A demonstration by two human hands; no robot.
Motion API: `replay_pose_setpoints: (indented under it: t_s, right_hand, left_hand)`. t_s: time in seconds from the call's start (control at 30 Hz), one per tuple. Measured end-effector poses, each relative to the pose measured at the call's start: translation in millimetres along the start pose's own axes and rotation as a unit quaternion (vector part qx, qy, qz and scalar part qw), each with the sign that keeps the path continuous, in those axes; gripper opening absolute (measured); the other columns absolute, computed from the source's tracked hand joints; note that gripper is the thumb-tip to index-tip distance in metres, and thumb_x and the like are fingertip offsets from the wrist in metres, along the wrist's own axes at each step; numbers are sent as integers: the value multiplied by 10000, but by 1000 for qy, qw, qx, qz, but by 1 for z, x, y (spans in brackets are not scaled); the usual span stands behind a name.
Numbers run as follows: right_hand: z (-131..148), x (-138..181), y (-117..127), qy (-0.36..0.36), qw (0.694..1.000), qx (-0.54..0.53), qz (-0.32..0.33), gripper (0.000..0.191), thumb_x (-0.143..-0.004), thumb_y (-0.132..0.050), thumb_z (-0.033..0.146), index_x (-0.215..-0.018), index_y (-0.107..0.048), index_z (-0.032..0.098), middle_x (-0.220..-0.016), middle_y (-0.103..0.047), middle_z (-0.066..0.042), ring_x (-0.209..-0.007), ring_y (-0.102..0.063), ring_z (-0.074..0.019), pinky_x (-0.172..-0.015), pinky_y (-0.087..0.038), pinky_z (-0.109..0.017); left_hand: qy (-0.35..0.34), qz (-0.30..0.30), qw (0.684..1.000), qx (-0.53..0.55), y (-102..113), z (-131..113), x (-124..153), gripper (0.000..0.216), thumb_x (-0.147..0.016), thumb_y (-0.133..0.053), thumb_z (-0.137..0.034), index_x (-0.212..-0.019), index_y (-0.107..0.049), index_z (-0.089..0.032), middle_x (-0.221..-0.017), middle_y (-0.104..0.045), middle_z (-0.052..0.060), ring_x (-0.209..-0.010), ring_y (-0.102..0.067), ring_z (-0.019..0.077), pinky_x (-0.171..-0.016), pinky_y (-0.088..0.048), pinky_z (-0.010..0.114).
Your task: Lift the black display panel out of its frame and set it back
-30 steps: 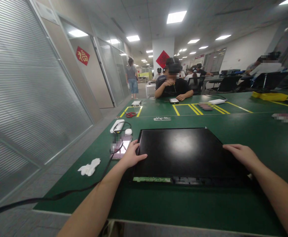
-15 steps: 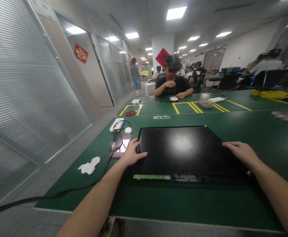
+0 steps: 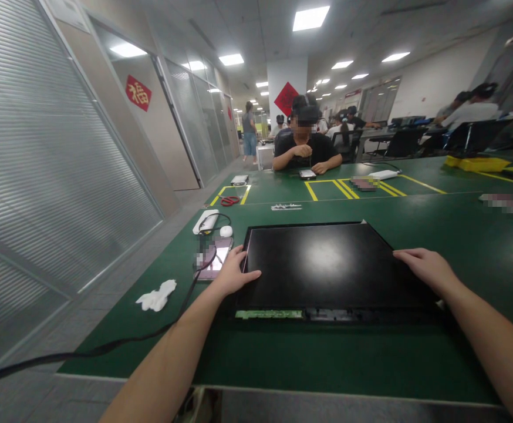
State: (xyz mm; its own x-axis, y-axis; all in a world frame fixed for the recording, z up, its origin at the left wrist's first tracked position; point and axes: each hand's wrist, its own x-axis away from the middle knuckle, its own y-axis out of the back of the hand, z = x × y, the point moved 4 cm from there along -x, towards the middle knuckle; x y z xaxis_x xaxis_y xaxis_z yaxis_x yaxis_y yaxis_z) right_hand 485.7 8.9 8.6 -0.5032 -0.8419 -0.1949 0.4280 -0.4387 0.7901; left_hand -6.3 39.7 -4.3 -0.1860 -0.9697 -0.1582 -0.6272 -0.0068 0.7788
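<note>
A black LCD display panel [image 3: 292, 270] lies flat on the green table, with a bright reflection on its face. A green circuit board strip [image 3: 269, 314] runs along the left part of its near edge. On the panel's left side is my left hand [image 3: 235, 271], its thumb over the face and its fingers at the edge. My right hand [image 3: 426, 267] grips the opposite edge, fingers together along the rim; its thumb is hidden. Close to my left hand lies a phone [image 3: 216, 258] with a dark cable [image 3: 181, 311] across it.
Left of the panel are crumpled tissue [image 3: 157, 295], a white earbud case [image 3: 226, 231] and a white power bank [image 3: 206, 222]. Red-handled scissors [image 3: 230, 201] and a small white strip [image 3: 286, 207] lie farther back. A person [image 3: 307, 147] sits across the green table [image 3: 327, 364].
The view has shifted slightly. Both hands keep their places on the panel's sides. A person walking in the background has moved farther away and to the right.
</note>
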Motion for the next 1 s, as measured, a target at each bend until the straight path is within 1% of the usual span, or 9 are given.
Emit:
replay_pose_setpoints:
  t_s: [0.27, 0.43, 0.63, 0.87, 1.0]
  right_hand:
    - [-2, -1, -2, 12, 1000, 11, 7, 328, -560, -489, 451, -677, -687, 217, -814, -645, -52, -781, -550, -216, -659, -370, -298]
    - [-2, -2, -2, 15, 1000, 14, 8, 316, -567, -490, 425, -687, -690, 212, -827, -646, -49, -801, -547, -214, -677, -367, -294]
    - [-2, -2, -2, 26, 999, 13, 17, 296, -568, -491, 417, -675, -689, 225, -826, -648, -33, -800, -545, -201, -688, -361, -285]
    - [0, 1, -1, 21, 999, -8, 28, 323, -561, -498, 460, -707, -694, 249, -814, -649, -11, -756, -544, -185, -653, -359, -280]
    - [2, 1, -1, 29, 999, -19, 36, 284, -574, -497, 407, -710, -692, 250, -813, -649, -1, -771, -540, -169, -673, -349, -265]
  left_hand:
    - [-1, 2, 1000, -14, 1, -4, 1, 709, -698, -742, -484, -1279, -608, -101, -1511, -405, 222, -1413, -393, 372, -1181, -309, 496]
    - [-2, 2, 1000, -13, 0, -3, 1, 688, -701, -743, -479, -1280, -613, -131, -1518, -405, 199, -1414, -393, 372, -1173, -324, 501]
    - [-3, 8, 1000, -11, 0, -2, 0, 688, -714, -727, -497, -1293, -607, -145, -1532, -383, 192, -1436, -361, 366, -1183, -301, 499]
    - [-1, 13, 1000, -20, -1, -4, 1, 689, -732, -723, -474, -1320, -588, -141, -1542, -360, 201, -1441, -355, 356, -1186, -293, 486]
    - [-10, 9, 1000, -20, 0, -6, 2, 660, -741, -719, -470, -1308, -591, -159, -1537, -371, 190, -1439, -361, 349, -1179, -303, 482]
